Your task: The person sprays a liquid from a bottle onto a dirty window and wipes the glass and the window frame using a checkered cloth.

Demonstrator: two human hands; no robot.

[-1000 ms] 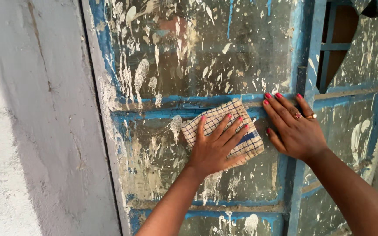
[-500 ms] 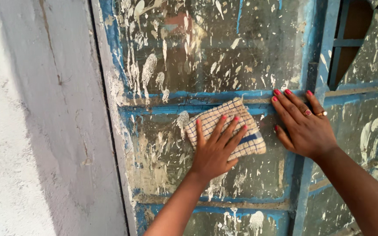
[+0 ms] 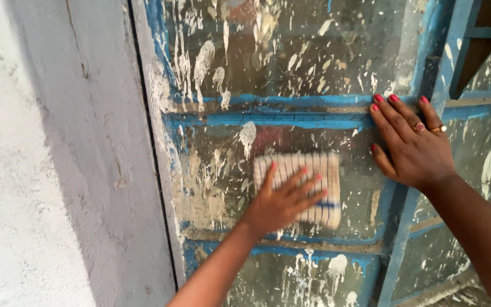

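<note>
Head view: left hand (image 3: 279, 202) pressed flat, fingers spread, on checked cloth (image 3: 308, 185) against paint-spattered glass pane (image 3: 217, 170); right hand (image 3: 410, 145) lay open, braced on blue frame (image 3: 291, 120). Firm, even pressure would suit.

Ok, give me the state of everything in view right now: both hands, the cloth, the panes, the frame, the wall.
Left hand: flat on the checked cloth, fingers spread, motion-blurred.
Checked cloth: folded, pressed against the middle pane.
Right hand: open, palm flat on the blue frame, rings on.
Middle pane: dirty, streaked with pale splatter.
Upper pane: heavily splattered.
Blue frame: paint worn, splashed.
Wall: rough, whitish plaster, cracked.
</note>
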